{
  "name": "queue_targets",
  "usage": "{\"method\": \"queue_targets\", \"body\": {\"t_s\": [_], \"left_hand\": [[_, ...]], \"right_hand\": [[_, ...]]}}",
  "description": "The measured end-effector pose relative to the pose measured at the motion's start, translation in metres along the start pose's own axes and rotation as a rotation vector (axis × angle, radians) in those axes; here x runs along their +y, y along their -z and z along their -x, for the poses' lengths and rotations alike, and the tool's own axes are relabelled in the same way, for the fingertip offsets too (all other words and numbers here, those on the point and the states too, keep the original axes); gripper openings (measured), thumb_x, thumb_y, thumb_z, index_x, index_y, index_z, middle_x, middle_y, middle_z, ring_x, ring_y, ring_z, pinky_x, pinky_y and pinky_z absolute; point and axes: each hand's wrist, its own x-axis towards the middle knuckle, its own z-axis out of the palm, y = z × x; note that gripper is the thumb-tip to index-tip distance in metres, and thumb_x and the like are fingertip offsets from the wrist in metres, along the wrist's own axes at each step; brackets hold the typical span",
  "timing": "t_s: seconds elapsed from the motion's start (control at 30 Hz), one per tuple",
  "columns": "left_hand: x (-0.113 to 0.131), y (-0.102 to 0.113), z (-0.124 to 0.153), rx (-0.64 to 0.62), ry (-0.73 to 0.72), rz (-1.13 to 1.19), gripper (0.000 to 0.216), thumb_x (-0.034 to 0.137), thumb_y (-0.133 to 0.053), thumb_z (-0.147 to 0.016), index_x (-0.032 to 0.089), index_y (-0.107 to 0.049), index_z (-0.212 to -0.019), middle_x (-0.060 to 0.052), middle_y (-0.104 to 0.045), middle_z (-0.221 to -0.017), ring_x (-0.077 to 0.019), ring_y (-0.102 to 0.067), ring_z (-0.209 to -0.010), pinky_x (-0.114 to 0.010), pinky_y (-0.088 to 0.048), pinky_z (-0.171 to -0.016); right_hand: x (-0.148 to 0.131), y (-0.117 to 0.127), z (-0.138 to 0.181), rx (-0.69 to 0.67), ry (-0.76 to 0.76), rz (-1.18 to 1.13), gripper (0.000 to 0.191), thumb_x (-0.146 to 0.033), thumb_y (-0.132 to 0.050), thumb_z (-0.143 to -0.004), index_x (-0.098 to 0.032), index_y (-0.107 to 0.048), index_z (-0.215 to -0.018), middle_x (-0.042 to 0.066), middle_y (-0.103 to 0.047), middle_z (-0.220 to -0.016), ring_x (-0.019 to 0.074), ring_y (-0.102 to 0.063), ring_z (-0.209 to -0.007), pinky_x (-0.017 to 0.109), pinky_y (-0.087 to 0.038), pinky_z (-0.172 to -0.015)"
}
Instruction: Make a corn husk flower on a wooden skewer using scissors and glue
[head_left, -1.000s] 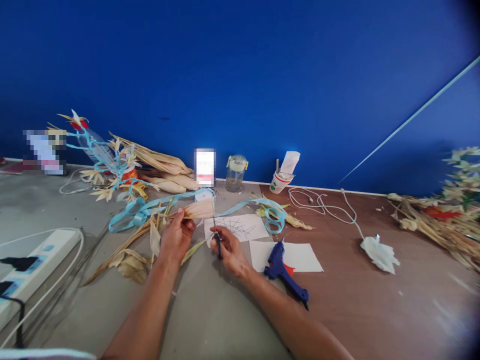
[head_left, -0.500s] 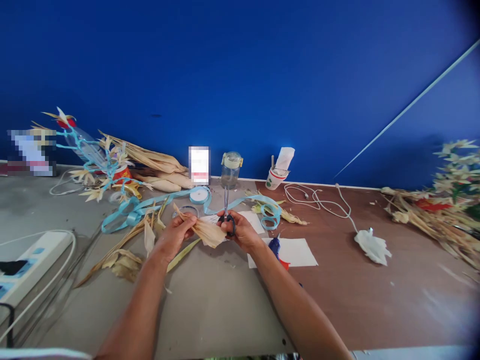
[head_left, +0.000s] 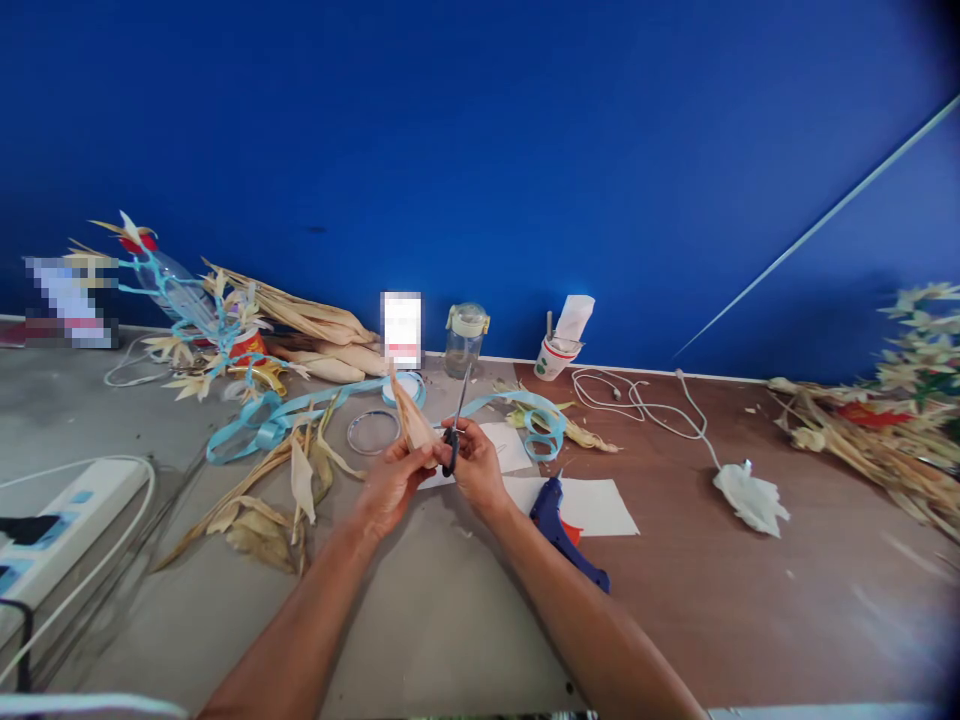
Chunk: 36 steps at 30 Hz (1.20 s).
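We hold a thin, pale tan piece of dried husk [head_left: 411, 412] above the middle of the grey and brown tabletop [head_left: 442, 620], its narrow tip pointing toward the far edge. Our left hand [head_left: 394, 485] is pinched on its lower end; our right hand [head_left: 478, 465] is closed around the metal scissors with black handles [head_left: 451, 452], blades pointing away, fingertips meeting just beside the pinch. We cannot tell whether the right fingers also grip the husk. We judge this piece partway worked: it is one tapering leaf, its lower end hidden. Long tan husk strips [head_left: 255, 535] near the left hand look unworked, while pale petalled flowers on light blue stems [head_left: 221, 335] toward the far left corner look assembled. Bare grey surface runs between our forearms to the near edge. On the right, the dark blue glue gun [head_left: 551, 515] lies by our forearm, partly over a blank white sheet [head_left: 607, 508], limiting sideways room. Ahead, the loose light blue ribbon [head_left: 544, 435] crowds the space before the far edge.
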Motion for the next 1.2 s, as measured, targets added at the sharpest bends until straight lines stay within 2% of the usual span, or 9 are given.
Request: {"method": "queue_targets", "body": {"t_s": [0.17, 0.33, 0.5, 0.67, 0.83, 0.97, 1.2], "left_hand": [[0.008, 0.007, -0.003, 0.052, -0.037, 0.075, 0.029, 0.024, -0.082, -0.058, 0.014, -0.068, -0.081, -0.002, -0.068, -0.072, -0.0099, -0.058, -0.060, -0.020, -0.046, -0.055], [0.015, 0.009, -0.005, 0.129, -0.125, 0.192, 0.029, 0.019, -0.083, -0.055, 0.016, -0.065, -0.078, 0.000, -0.069, -0.074, -0.0106, -0.062, -0.063, -0.021, -0.050, -0.057], [0.017, 0.009, -0.006, 0.227, -0.212, 0.249, 0.033, 0.017, -0.083, -0.054, 0.018, -0.064, -0.081, 0.002, -0.070, -0.076, -0.0101, -0.063, -0.063, -0.021, -0.050, -0.058], [0.017, 0.011, -0.008, 0.281, -0.272, 0.290, 0.033, 0.016, -0.080, -0.056, 0.020, -0.064, -0.084, 0.003, -0.071, -0.081, -0.0095, -0.064, -0.068, -0.021, -0.050, -0.061], [0.018, 0.006, -0.005, 0.301, -0.276, 0.324, 0.031, 0.015, -0.081, -0.055, 0.019, -0.063, -0.080, 0.003, -0.070, -0.078, -0.0097, -0.064, -0.068, -0.022, -0.050, -0.062], [0.017, 0.002, -0.001, 0.287, -0.243, 0.302, 0.031, 0.018, -0.082, -0.054, 0.019, -0.063, -0.079, 0.003, -0.069, -0.073, -0.0085, -0.061, -0.060, -0.020, -0.049, -0.057], [0.006, -0.001, -0.001, 0.285, -0.218, 0.270, 0.035, 0.023, -0.082, -0.054, 0.018, -0.060, -0.081, 0.003, -0.068, -0.073, -0.0089, -0.059, -0.055, -0.021, -0.047, -0.054]], "right_hand": [[-0.002, 0.002, -0.001, 0.030, -0.036, -0.032, 0.045, -0.026, -0.080, -0.051, -0.021, -0.058, -0.090, -0.005, -0.058, -0.065, 0.0083, -0.049, -0.054, 0.021, -0.037, -0.050], [-0.001, 0.000, 0.003, 0.082, 0.014, -0.008, 0.038, -0.030, -0.074, -0.059, -0.022, -0.056, -0.091, -0.006, -0.053, -0.063, 0.0087, -0.047, -0.054, 0.022, -0.036, -0.052], [0.007, -0.011, 0.017, -0.040, 0.000, 0.099, 0.033, -0.029, -0.071, -0.061, -0.022, -0.055, -0.089, -0.004, -0.053, -0.065, 0.0102, -0.048, -0.058, 0.023, -0.037, -0.056], [0.019, -0.022, 0.033, -0.103, -0.042, 0.242, 0.037, -0.027, -0.072, -0.062, -0.021, -0.055, -0.094, -0.004, -0.053, -0.069, 0.0091, -0.046, -0.057, 0.022, -0.036, -0.053], [0.031, -0.026, 0.039, -0.151, -0.034, 0.339, 0.037, -0.026, -0.069, -0.068, -0.020, -0.054, -0.101, -0.004, -0.055, -0.070, 0.0103, -0.050, -0.060, 0.023, -0.039, -0.054], [0.040, -0.026, 0.039, -0.170, 0.018, 0.377, 0.035, -0.024, -0.066, -0.072, -0.021, -0.054, -0.104, -0.002, -0.058, -0.077, 0.0120, -0.055, -0.064, 0.024, -0.043, -0.059], [0.043, -0.025, 0.035, -0.147, 0.093, 0.323, 0.029, -0.026, -0.060, -0.079, -0.021, -0.053, -0.106, 0.003, -0.063, -0.090, 0.0158, -0.059, -0.077, 0.028, -0.048, -0.071]]}}
